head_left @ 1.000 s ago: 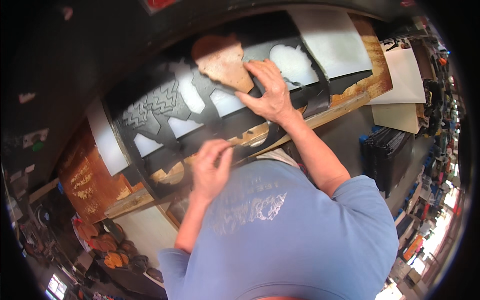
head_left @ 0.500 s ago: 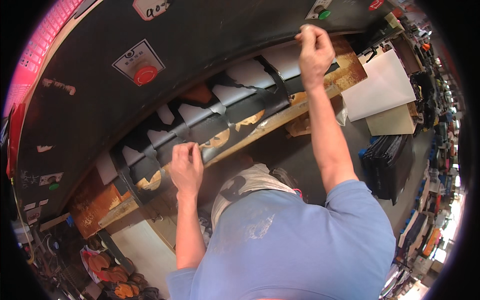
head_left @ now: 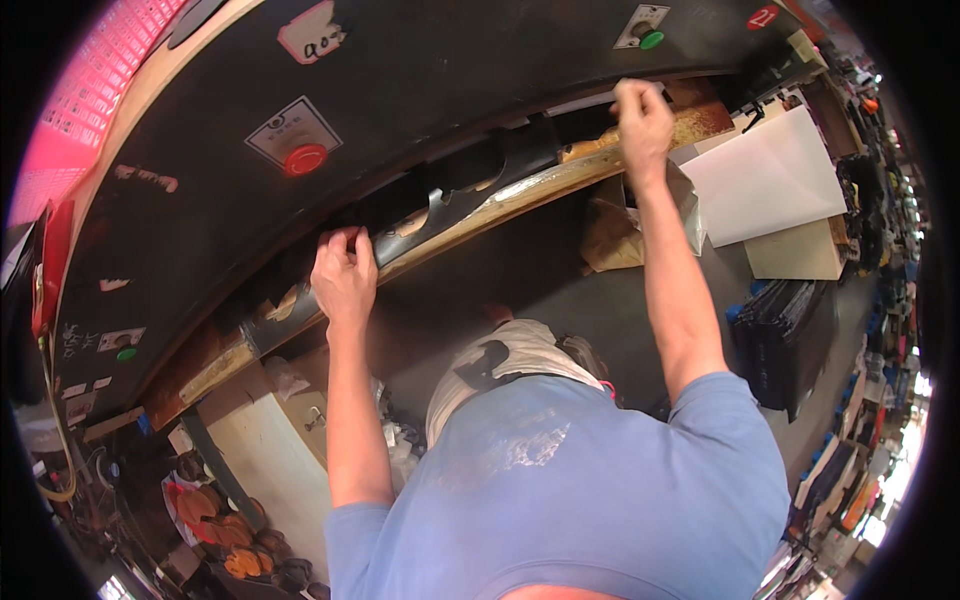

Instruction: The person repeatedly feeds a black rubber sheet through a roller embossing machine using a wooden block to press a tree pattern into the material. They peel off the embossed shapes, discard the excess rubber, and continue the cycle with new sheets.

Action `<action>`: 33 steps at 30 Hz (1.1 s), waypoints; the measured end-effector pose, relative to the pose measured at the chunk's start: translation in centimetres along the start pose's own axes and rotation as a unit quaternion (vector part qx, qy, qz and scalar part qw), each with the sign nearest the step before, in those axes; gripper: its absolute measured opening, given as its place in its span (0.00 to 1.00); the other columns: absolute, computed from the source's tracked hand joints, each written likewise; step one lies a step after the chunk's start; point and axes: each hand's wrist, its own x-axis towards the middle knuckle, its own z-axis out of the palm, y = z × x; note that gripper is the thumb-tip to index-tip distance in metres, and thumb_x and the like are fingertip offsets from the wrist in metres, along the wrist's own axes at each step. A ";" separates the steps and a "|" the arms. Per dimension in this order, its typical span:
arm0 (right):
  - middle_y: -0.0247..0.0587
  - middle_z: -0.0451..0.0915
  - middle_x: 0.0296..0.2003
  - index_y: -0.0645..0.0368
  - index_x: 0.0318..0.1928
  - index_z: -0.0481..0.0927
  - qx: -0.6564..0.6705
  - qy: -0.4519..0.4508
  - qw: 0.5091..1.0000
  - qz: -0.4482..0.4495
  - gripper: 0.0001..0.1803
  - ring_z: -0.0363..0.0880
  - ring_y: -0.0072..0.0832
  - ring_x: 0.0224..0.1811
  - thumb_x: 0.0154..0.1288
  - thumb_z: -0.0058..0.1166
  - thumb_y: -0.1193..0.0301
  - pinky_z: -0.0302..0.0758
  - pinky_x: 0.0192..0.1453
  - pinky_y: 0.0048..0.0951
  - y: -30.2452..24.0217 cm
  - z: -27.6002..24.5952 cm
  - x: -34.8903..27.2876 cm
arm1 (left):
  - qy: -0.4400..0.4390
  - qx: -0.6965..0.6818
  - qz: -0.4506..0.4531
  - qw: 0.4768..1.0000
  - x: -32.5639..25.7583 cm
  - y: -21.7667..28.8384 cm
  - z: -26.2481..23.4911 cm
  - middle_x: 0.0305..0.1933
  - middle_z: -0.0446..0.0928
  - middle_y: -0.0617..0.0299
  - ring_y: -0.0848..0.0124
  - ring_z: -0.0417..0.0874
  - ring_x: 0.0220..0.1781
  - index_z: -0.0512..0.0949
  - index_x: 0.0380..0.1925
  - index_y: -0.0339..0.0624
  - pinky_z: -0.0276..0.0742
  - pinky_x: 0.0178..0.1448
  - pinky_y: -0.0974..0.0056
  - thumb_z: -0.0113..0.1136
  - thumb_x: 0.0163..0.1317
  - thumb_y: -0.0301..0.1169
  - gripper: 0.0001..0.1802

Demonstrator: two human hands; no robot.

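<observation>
A thin black sheet (head_left: 462, 208) with rounded cutouts lies along the slot under the dark machine front (head_left: 430, 100). My left hand (head_left: 345, 275) is at the sheet's left part, its fingers closed on the near edge; the fingertips are partly hidden. My right hand (head_left: 646, 130) is raised by the slot's right end, fingers curled and pressed together. Whatever it may hold does not show. Below the sheet runs a worn wooden rail (head_left: 520, 190), with pale wood visible through some cutouts.
The machine front carries a red push button (head_left: 305, 159) and green buttons (head_left: 651, 40). A white sheet (head_left: 765, 180) lies on a box at right, above a black stack (head_left: 780, 335). A brown bag (head_left: 612, 235) hangs below the rail. Brown pieces (head_left: 215, 515) lie lower left.
My left hand has moved up and left, and my right hand slightly down. The gap under the machine front looks narrower, so less of the black sheet shows.
</observation>
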 end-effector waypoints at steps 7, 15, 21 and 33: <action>0.42 0.86 0.29 0.56 0.31 0.87 -0.217 -0.097 0.968 -0.079 0.12 0.85 0.47 0.31 0.71 0.65 0.64 0.79 0.38 0.42 3.5 3.8 -7.2 | -0.002 0.020 -0.023 1.000 0.3 0.1 -0.1 0.34 0.85 0.53 0.61 0.83 0.27 0.87 0.38 0.39 0.80 0.37 0.56 0.71 0.68 0.32 0.07; 0.42 0.87 0.30 0.57 0.32 0.87 -0.221 -0.124 0.960 -0.117 0.13 0.86 0.47 0.32 0.73 0.63 0.64 0.79 0.38 0.43 3.4 3.7 -6.9 | -0.001 0.028 -0.019 0.999 0.4 -0.4 0.2 0.31 0.85 0.51 0.58 0.84 0.28 0.87 0.37 0.37 0.81 0.38 0.55 0.71 0.69 0.35 0.11; 0.49 0.86 0.32 0.61 0.35 0.88 -0.176 -0.174 0.965 -0.086 0.13 0.85 0.52 0.33 0.75 0.61 0.65 0.78 0.40 0.46 4.2 2.9 -7.0 | -0.016 0.005 -0.035 0.999 0.2 -0.2 0.2 0.30 0.85 0.52 0.55 0.86 0.28 0.86 0.35 0.39 0.82 0.37 0.53 0.71 0.68 0.34 0.10; 0.24 0.82 0.30 0.65 0.46 0.89 0.010 -0.098 0.984 0.146 0.11 0.75 0.10 0.33 0.78 0.64 0.68 0.73 0.39 0.16 -1.1 -0.8 -12.1 | -0.075 -0.058 -0.069 0.993 -9.2 2.1 -2.6 0.33 0.83 0.56 0.62 0.85 0.26 0.81 0.38 0.40 0.79 0.32 0.57 0.70 0.68 0.25 0.05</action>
